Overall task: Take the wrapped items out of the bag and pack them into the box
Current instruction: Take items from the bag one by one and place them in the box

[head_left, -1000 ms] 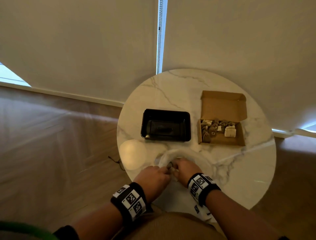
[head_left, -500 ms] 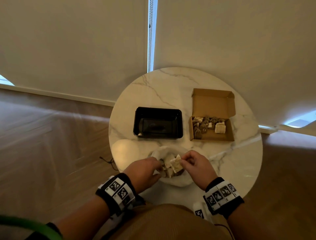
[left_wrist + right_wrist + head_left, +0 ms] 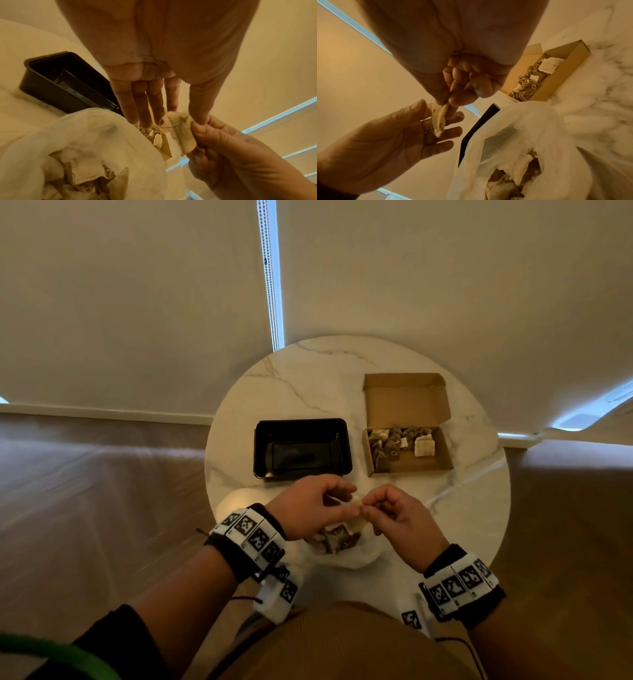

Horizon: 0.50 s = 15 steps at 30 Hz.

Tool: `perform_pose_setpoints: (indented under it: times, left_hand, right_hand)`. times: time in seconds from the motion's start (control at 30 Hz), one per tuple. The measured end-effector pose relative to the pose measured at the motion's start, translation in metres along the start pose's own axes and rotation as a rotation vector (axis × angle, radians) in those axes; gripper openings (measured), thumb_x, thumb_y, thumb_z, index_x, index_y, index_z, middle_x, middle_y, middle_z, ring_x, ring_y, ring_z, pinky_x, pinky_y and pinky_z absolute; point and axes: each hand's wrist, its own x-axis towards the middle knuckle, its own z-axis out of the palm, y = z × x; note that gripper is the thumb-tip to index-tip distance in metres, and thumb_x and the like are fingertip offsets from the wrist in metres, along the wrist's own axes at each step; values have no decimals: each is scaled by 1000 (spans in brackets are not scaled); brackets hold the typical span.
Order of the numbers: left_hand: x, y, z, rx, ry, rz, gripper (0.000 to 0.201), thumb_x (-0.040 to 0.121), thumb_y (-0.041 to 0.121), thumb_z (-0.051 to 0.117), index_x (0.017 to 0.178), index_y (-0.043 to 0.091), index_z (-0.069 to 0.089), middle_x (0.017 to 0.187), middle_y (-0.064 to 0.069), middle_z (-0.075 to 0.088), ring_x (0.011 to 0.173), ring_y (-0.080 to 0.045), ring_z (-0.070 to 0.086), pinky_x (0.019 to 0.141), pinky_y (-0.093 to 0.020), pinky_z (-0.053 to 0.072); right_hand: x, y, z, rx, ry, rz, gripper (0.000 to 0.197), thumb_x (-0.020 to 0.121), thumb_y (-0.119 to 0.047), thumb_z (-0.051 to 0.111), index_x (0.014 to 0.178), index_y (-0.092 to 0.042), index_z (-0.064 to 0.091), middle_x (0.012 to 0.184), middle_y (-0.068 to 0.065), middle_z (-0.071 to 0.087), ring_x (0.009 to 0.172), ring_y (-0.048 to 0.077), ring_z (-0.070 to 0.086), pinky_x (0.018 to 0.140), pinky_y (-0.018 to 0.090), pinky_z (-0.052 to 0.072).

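Wrapped item point(image 3: 181, 134), hung lengthwise, pinched in right-hand grip point(image 3: 400, 518), left hand point(image 3: 308, 508) open alongside; box point(image 3: 442, 453) lies ahead, nearer the right grip.

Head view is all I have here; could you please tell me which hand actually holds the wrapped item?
Observer: The right wrist view shows the right hand pinching the wrapped item by its top edge, so it hangs down.
Operator: Thank you. Is the left hand gripping it as well?
Observer: It seems not. In the left wrist view the left hand has straight fingers, and only its thumb tip touches the item's upper corner.
Operator: Is anything trailing from the item?
Observer: Yes, a thin dark thread crosses its wrapper.
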Motion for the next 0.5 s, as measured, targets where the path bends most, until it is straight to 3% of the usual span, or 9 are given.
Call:
perform_pose_setpoints:
  times: [0.17,0.27,0.4,0.5]
  left_hand:
    - [4,3,0,16,62,13,21,90,27,78,111,24,75,95,7,78,86,-5,73,89,-35,61]
    - [3,2,-1,-88,105,2,11,92,23,76,103,23,77,90,4,79,81,-10,75,83,-32,63]
    - [1,-2,-2,-204,175,-28,2,92,21,77,93,22,75,85,-1,78,79,-18,76,79,-37,64]
    - [-1,-2,-1,-220,214,-12,4,93,20,75,93,17,74,83,-3,77,72,-13,72,72,-29,61]
  right_hand:
    - [4,1,1,-15,59,-22,13,95,-10,68,97,-23,67,83,-4,70,70,6,63,66,25,52]
    - [9,0,4,0,123,-38,13,96,-12,67,98,-25,66,84,-4,71,69,4,63,66,24,51]
    - [13,-7,6,47,144,-53,8,98,-18,66,103,-24,68,85,-8,73,71,1,65,66,17,51]
    - [15,-11,9,55,96,-53,10,95,-22,71,105,-25,70,87,-5,74,75,9,69,65,25,55]
